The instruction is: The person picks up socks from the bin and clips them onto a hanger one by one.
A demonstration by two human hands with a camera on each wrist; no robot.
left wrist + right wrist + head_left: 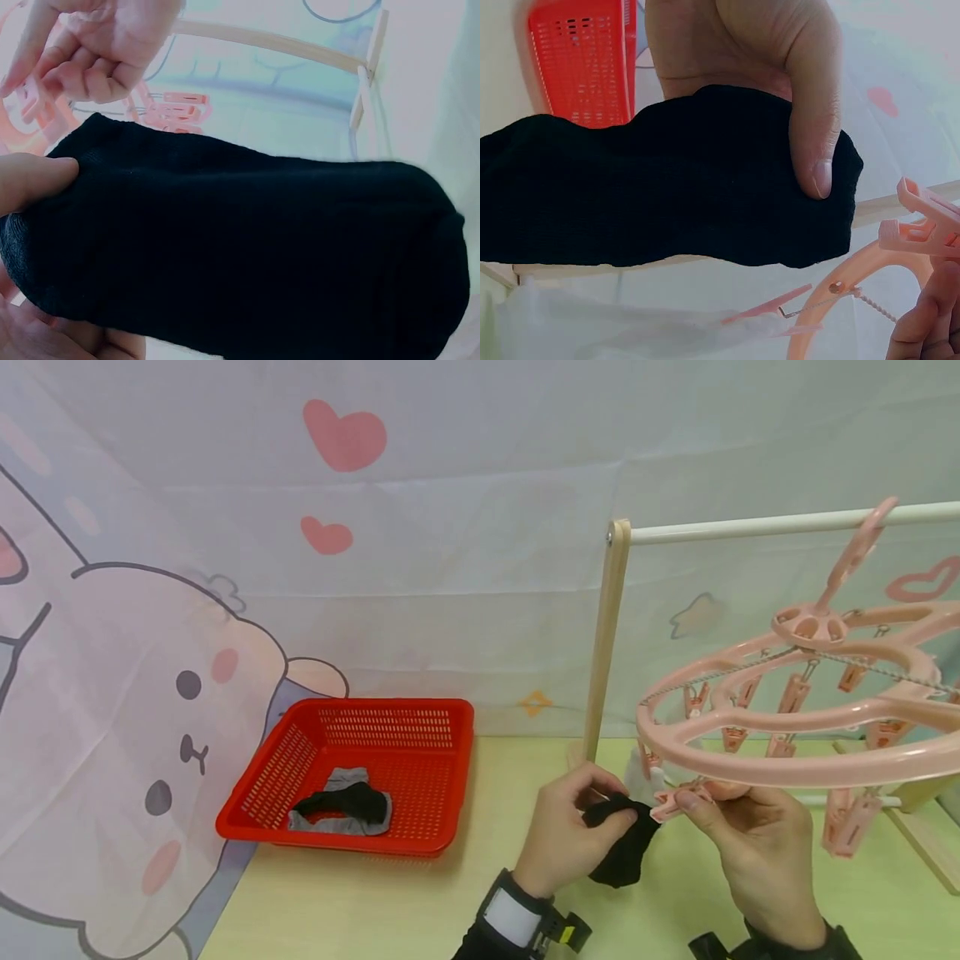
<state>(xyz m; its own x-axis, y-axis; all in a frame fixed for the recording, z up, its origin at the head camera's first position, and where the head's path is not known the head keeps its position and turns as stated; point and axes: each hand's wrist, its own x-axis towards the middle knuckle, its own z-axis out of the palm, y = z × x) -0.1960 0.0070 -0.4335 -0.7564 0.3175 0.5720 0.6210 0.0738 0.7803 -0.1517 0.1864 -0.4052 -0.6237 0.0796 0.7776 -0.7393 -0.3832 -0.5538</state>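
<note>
My left hand (566,835) pinches a black sock (624,856) by its end, thumb on one side and fingers behind; the rest of the sock hangs down. Just right of it, my right hand (772,856) grips a pink clothespin (675,800) between thumb and fingers. In the right wrist view, the tips of this clothespin (922,217) are spread apart, pointing at the sock's edge with a small gap between. The clothespin hangs from a round pink drying hanger (765,768), whose ring passes above my right hand.
The hanger hooks over a white rod (750,527) on a wooden post (609,635). More pink clothespins (851,827) dangle from it, and a whitish cloth (667,322) hangs from one. At left, a red basket (255,793) holds grey and black fabric pieces (352,806).
</note>
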